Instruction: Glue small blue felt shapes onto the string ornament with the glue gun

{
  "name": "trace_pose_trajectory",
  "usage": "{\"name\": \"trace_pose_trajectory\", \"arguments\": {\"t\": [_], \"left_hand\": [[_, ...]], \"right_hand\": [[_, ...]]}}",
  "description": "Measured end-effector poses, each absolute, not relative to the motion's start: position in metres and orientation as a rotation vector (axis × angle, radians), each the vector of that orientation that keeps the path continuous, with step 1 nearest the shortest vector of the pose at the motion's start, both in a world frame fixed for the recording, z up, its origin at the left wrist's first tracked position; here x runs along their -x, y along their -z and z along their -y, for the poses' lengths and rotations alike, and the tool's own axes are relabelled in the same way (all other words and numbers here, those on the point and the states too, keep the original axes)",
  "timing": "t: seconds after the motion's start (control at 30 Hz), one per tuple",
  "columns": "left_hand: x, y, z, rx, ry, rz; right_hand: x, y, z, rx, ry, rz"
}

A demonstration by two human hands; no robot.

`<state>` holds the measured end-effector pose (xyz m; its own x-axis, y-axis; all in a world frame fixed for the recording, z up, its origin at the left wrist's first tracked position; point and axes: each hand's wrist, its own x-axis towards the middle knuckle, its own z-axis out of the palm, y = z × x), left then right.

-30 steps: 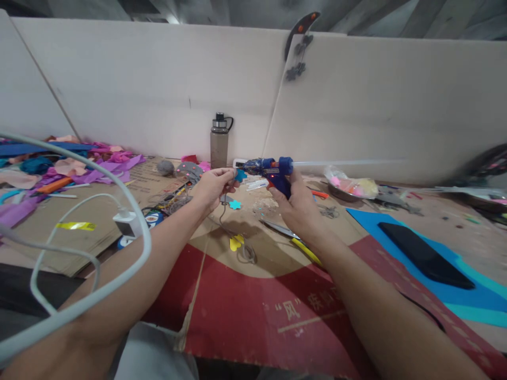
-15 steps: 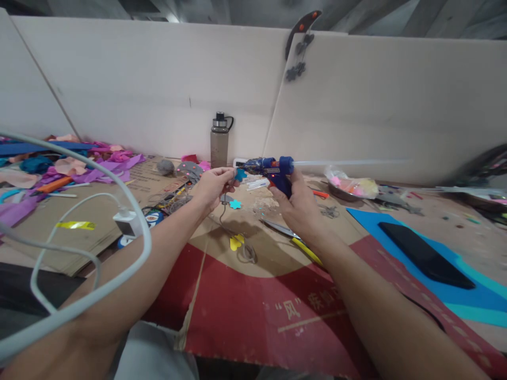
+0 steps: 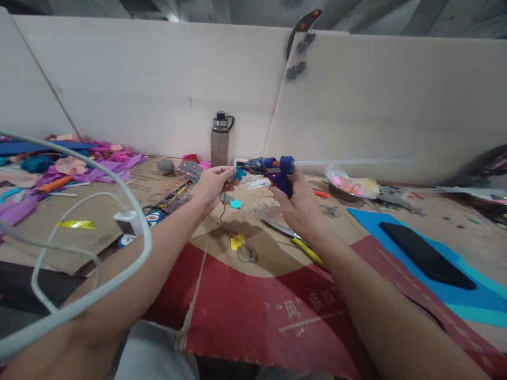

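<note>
Between the fingertips of my left hand [image 3: 216, 186] is a small blue felt flower [image 3: 240, 173]. My right hand [image 3: 299, 206] is wrapped round the handle of a blue hot glue gun [image 3: 273, 167], whose nozzle points left and meets the flower's edge. A long clear glue stick [image 3: 348, 161] juts from its back. Below the hands, a second, turquoise flower [image 3: 235, 204] lies on the cardboard. Nearer to me are a yellow heart-shaped piece [image 3: 236, 241] and a coil of grey cord [image 3: 247, 254]. Scissors [image 3: 309, 250] with yellow handles lie under my right wrist.
A grey bottle [image 3: 219, 141] stands against the white partition. Felt scraps [image 3: 71, 161] pile up at the left, near a white charger [image 3: 129, 224] and looping cable. A black phone [image 3: 425, 254] rests on blue sheets at the right. Behind it sits a bowl [image 3: 346, 194] with a plastic bag.
Almost nothing differs. Both hands, the glue gun and the flower keep their positions, and the whole view has shifted very slightly.
</note>
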<state>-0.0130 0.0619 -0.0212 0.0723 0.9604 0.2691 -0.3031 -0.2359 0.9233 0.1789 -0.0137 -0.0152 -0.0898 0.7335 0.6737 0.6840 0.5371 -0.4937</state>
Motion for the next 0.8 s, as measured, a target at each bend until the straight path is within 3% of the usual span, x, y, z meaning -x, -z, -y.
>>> {"name": "trace_pose_trajectory", "arguments": {"t": [0.8], "left_hand": [[0.0127, 0.0211, -0.0608, -1.261, -1.425, -0.821]], "right_hand": [[-0.1798, 0.0174, 0.0128, 1.157, -0.028, 1.787]]}}
